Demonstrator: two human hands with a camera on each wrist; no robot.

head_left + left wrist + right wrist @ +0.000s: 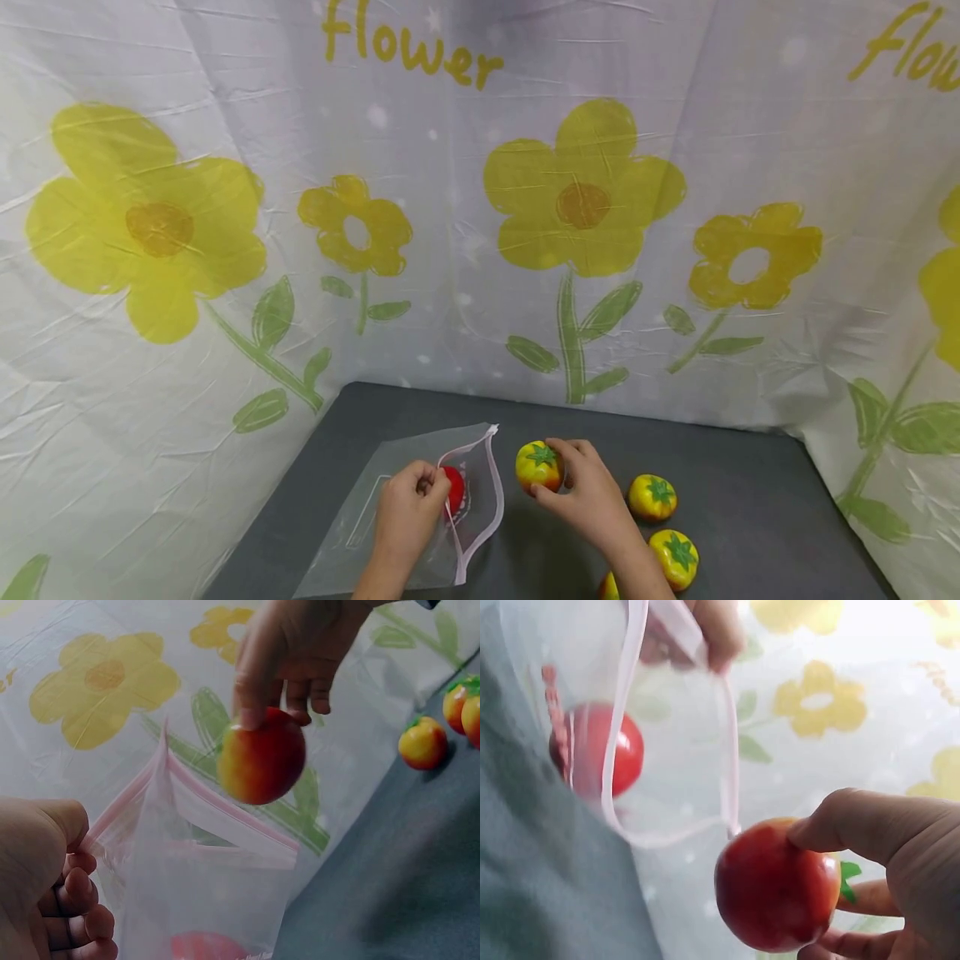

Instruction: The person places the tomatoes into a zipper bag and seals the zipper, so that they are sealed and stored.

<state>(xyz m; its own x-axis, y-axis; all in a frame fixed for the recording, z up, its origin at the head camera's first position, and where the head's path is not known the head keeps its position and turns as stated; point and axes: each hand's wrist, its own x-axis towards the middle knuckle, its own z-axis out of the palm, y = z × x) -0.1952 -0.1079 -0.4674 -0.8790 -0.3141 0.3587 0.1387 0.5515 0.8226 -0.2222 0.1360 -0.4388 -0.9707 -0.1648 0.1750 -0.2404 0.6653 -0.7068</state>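
A clear zip bag (345, 542) with a pink zip edge lies open-mouthed on the left. My left hand (405, 512) pinches its rim between thumb and fingers. Inside the bag is a round red fruit (622, 750), partly seen through the plastic. My right hand (592, 500) holds a yellow-and-red toy tomato (534, 468) with a green leafy top, thumb on one side and fingers on the other. The held tomato (772, 889) is outside the bag, just off the mouth's right side. In the left wrist view it hangs right of the zip edge (225, 806).
More toy tomatoes sit right of my right hand: one farther back (652, 497), one nearer (675, 560), and one partly hidden by my forearm (609, 588). The dark grey table (420, 408) meets a flower-printed white curtain (450, 333) at the back and sides.
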